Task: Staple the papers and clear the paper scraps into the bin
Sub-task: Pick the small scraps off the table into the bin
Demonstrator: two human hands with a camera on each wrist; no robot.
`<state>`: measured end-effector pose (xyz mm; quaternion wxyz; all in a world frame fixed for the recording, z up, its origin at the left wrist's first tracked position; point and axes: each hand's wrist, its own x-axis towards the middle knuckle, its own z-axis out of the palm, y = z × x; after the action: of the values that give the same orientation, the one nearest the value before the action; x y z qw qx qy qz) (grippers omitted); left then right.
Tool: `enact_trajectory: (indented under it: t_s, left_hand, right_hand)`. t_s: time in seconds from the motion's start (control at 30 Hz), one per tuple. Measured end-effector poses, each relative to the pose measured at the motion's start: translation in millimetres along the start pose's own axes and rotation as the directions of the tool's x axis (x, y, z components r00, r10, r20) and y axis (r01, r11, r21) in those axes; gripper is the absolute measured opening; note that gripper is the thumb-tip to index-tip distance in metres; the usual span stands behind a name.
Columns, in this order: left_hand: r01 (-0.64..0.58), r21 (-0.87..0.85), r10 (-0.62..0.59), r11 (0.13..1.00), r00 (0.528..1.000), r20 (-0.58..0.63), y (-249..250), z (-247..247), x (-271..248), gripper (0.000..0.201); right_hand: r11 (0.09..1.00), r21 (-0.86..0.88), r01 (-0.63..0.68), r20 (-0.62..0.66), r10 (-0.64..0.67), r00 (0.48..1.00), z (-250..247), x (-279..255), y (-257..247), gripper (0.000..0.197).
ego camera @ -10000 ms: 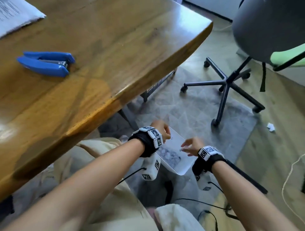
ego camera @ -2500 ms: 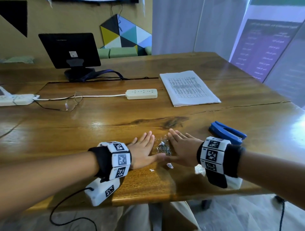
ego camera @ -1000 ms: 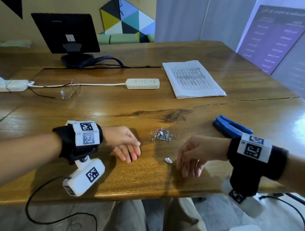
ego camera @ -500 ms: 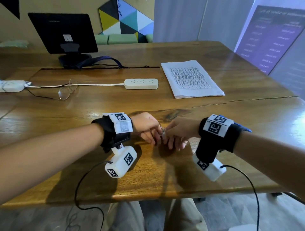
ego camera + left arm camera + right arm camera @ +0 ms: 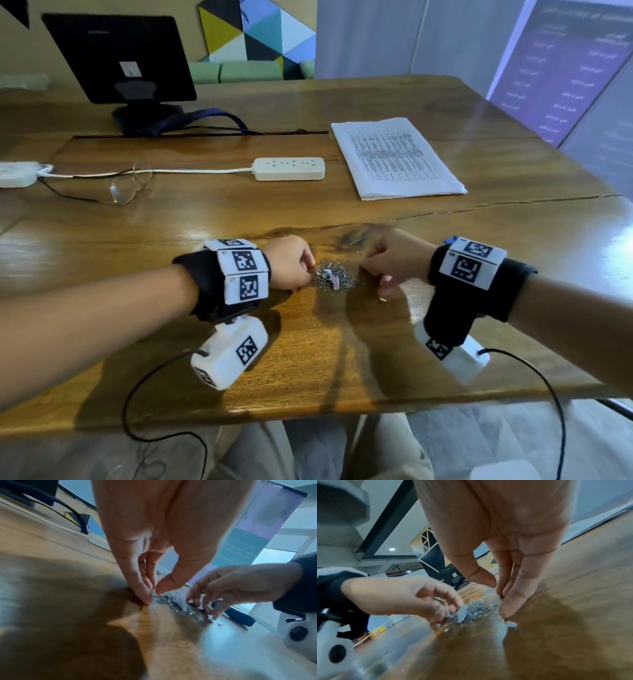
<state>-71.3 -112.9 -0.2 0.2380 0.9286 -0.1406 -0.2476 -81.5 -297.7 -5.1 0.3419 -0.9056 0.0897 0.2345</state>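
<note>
A small staple pile (image 5: 335, 277) is seen on the worktop (image 5: 308, 359), right between the two grips. A white paper scrap (image 5: 333, 278) is lying on top of it.

Half a second ago the two hands were pushed together over this spot and the pile was hidden. Now they are pulled a little apart, and the pile is seen in one tight heap. A second ago a scrap was lying alone, near the right hand; now a scrap is sitting on the heap. So the mess is judged to be gathered up and nearly ready to be lifted.

The left hand (image 5: 291, 263) is held at the left edge of the pile. Its grip is narrow: thumb and first finger are brought together, and a tiny shiny bit looks pinched between them. The right hand (image 5: 394, 260) is held at the other edge. Its fingers (image 5: 510, 605) are pointed down at the worktop, with the thumb close by but not shut on them, so nothing is held there.

One tiny scrap (image 5: 511, 624) is left just by the right fingertips, outside the heap. It has to be picked up too.

The blue stapler (image 5: 236, 614) is lying just behind the right hand. The papers (image 5: 394, 159) are stacked well beyond both grips. It cannot be told if they are stapled. No bin is seen.
</note>
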Motion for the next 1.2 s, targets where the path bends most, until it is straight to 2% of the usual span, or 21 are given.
enact_trajectory:
  t_s: [0.1,0.2,0.27,0.3,0.37,0.43,0.47,0.57,0.67,0.83,1.0,1.13,1.2]
  left_hand:
    - [-0.019,-0.036,0.019,0.999,1.000,-0.009,13.7,7.0,7.3,0.027]
    - [0.030,-0.105,-0.036,0.994,0.998,-0.053,12.9,2.6,8.6,0.032]
    - [0.066,-0.136,-0.084,0.989,0.988,-0.129,3.5,-4.3,6.2,0.037]
    - [0.077,-0.137,-0.098,0.988,0.983,-0.152,-2.5,-7.6,5.0,0.041]
    - [0.092,-0.122,-0.110,0.988,0.982,-0.154,-12.5,-11.5,1.4,0.044]
    - [0.087,-0.115,-0.102,0.990,0.986,-0.132,-18.1,-11.0,-0.8,0.041]
    - [0.078,-0.113,-0.091,0.991,0.988,-0.123,-19.2,-9.6,-1.9,0.039]
    - [0.043,-0.057,-0.049,0.997,0.993,-0.107,-19.1,-5.5,-5.9,0.035]
    - [0.023,0.003,-0.022,1.000,0.996,-0.087,-19.1,-2.6,-10.8,0.035]
    - [0.013,-0.001,-0.013,1.000,0.997,-0.082,-18.1,-3.0,-16.8,0.034]
    - [-0.027,0.067,0.033,0.997,0.996,-0.082,-14.2,-3.5,-18.1,0.027]
    - [-0.055,0.149,0.068,0.987,0.994,-0.083,-9.1,-3.4,-16.9,0.024]
    - [-0.066,0.182,0.083,0.981,0.993,-0.089,-6.1,-1.8,-15.2,0.026]
  right_hand:
    - [0.997,-0.002,0.082,-0.014,-0.082,0.997,11.7,5.6,-13.0,0.018]
    - [0.985,0.067,0.156,-0.065,-0.152,0.986,11.5,4.4,-18.8,0.017]
    - [0.967,-0.058,0.249,-0.128,-0.254,0.959,7.0,-1.1,-18.1,0.017]
    - [0.929,-0.207,0.305,-0.113,-0.333,0.936,5.5,-5.7,-18.5,0.020]
    - [0.762,-0.498,0.414,0.059,-0.446,0.893,8.5,-14.3,-18.9,0.041]
    - [0.610,-0.629,0.482,0.217,-0.457,0.863,17.5,-20.3,-20.2,0.056]
    - [0.571,-0.649,0.503,0.253,-0.462,0.850,22.9,-21.2,-21.2,0.057]
    - [0.526,-0.662,0.533,0.262,-0.504,0.823,32.8,-21.5,-23.2,0.050]
    - [0.512,-0.694,0.507,0.225,-0.515,0.827,33.8,-21.0,-23.1,0.043]
    - [0.609,-0.665,0.433,0.101,-0.502,0.859,30.8,-13.6,-20.7,0.027]
    - [0.695,-0.553,0.460,0.079,-0.506,0.859,21.1,-10.2,-30.5,0.021]
    - [0.874,-0.266,0.406,-0.006,-0.423,0.906,13.1,1.0,-30.4,0.008]
    - [0.918,-0.130,0.375,0.003,-0.378,0.926,6.0,4.1,-27.9,0.009]
